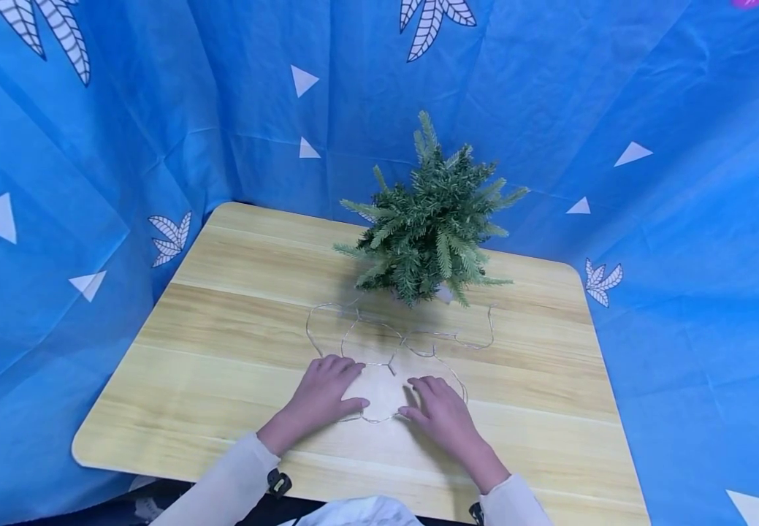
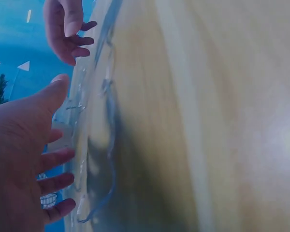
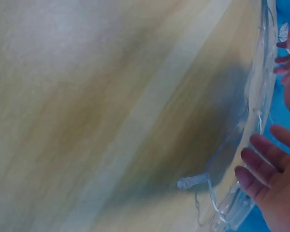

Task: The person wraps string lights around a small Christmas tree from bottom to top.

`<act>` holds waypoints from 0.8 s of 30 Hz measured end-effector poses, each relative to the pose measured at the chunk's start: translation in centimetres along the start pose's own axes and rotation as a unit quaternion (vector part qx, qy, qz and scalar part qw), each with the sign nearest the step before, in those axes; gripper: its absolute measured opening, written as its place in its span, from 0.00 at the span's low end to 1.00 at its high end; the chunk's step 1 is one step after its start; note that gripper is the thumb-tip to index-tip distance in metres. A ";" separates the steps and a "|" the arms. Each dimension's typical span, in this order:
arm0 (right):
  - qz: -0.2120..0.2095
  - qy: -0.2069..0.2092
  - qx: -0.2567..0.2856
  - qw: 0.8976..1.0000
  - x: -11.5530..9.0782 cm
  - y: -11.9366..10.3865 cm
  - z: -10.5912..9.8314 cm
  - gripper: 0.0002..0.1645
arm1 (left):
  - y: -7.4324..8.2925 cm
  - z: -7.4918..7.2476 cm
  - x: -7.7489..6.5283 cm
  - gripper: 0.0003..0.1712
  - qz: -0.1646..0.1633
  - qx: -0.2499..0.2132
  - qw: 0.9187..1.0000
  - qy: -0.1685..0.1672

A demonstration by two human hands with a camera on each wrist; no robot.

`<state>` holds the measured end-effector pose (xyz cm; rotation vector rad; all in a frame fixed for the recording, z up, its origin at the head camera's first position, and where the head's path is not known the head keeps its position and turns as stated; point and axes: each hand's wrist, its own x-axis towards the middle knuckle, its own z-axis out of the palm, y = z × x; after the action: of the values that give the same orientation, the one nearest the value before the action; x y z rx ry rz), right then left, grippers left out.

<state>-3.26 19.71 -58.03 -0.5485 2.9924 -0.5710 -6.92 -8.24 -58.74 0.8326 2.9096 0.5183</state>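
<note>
A string of fairy lights with thin clear wire lies in loose loops on the wooden table. My left hand is over the left side of the loops, its fingers relaxed and thumb apart from them. Opposite it, my right hand hovers over the nearer right part of the wire with fingers loosely bent. Neither palm holds anything. In the left wrist view, the wire runs along the tabletop beside the spread fingers. A small clear bulb shows near my right fingertips in the right wrist view.
A small artificial pine tree stands toward the back of the table, just beyond the wire loops. Blue patterned cloth hangs behind the table and along both sides. The table has rounded corners.
</note>
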 end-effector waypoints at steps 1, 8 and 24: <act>-0.009 0.000 -0.006 1.000 0.0 0.0 0.1 0.39 | 0.0 0.2 -0.1 0.43 0.006 0.004 1.000 -0.005; -0.078 0.016 -0.035 0.996 -0.1 0.5 0.5 0.23 | 0.3 1.3 -0.3 0.28 0.049 0.016 0.998 -0.029; -0.075 0.020 -0.007 0.997 -0.3 0.4 0.3 0.05 | 1.2 0.7 -0.2 0.18 0.047 -0.012 0.997 -0.055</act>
<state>-3.03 20.03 -58.50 -0.7770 3.0131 -0.5756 -6.07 -7.16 -59.03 0.9655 2.7707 0.4956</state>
